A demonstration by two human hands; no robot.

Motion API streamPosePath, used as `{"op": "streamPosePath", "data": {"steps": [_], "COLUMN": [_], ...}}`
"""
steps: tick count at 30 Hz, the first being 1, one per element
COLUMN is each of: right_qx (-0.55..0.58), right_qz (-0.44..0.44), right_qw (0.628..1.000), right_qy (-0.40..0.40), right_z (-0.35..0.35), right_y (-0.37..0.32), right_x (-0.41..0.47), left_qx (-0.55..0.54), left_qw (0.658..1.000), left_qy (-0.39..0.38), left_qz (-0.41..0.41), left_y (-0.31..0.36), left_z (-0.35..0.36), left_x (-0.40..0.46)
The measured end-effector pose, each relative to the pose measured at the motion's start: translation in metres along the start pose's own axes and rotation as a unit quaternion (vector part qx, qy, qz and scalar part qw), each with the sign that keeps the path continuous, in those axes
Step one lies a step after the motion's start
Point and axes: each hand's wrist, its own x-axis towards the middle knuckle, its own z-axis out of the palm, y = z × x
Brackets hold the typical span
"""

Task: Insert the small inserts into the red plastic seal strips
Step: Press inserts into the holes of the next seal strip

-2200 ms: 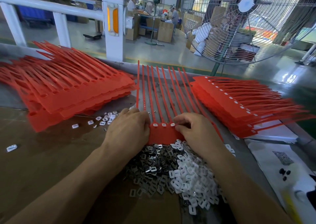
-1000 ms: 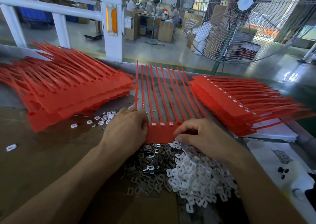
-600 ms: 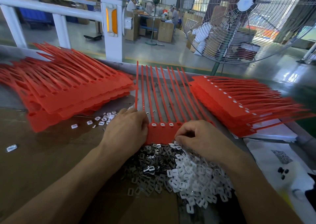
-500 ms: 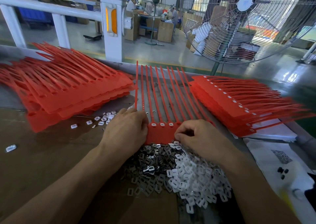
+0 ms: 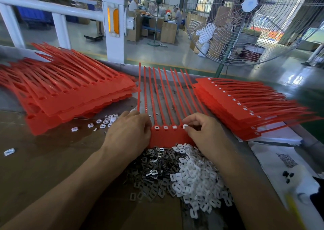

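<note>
Seal sheet: a flat red plastic sheet of joined seal strips [image 5: 167, 136] lay on the brown counter [image 5: 43, 159] at centre, its thin tails fanning toward 12 o'clock.
Left hand: the left hand [image 5: 128, 135] lay on the sheet's 9 o'clock edge, fingers curled over it, pinning it down.
Right hand: the right hand [image 5: 203, 133] pinched one small white plastic insert [image 5: 185, 126] between fingertips at the fourth socket; three sockets to its 9 o'clock side already showed white.
Supply: a heap of white plastic inserts [image 5: 196, 180] and dull metal clips [image 5: 154, 166] sat at 6 o'clock, touching the sheet's near edge.
Stacks: a pile of unfilled red sheets [image 5: 70, 96] at 10 o'clock; a pile with white inserts fitted [image 5: 236, 106] at 2 o'clock.
Risk: the insert looked tilted, so pressing it might jam it crooked or flick it away; if the left hand's hold slackened, the sheet could slide onto the heap.
</note>
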Motion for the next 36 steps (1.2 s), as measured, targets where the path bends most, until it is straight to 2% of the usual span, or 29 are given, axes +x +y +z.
{"op": "streamPosePath", "data": {"steps": [11, 23, 31, 36], "right_qx": [-0.045, -0.111, -0.131, -0.097], "right_qz": [-0.007, -0.014, -0.013, -0.011], "right_qw": [0.999, 0.994, 0.991, 0.995], "right_qy": [0.016, -0.007, -0.019, -0.007], "right_z": [0.004, 0.005, 0.0053, 0.0003], "right_y": [0.0008, -0.0028, -0.0072, -0.0083], "right_x": [0.008, 0.0098, 0.0074, 0.0001], "left_qx": [0.003, 0.0, 0.003, 0.005], "left_qw": [1.0, 1.0, 1.0, 1.0], "left_qy": [0.007, 0.007, 0.009, 0.01], "left_qz": [0.004, 0.004, 0.003, 0.005], "left_y": [0.0003, 0.001, 0.0015, 0.0014], "left_z": [0.0007, 0.0002, -0.0004, -0.0002], "left_x": [-0.0009, -0.0008, -0.0011, -0.0013]}}
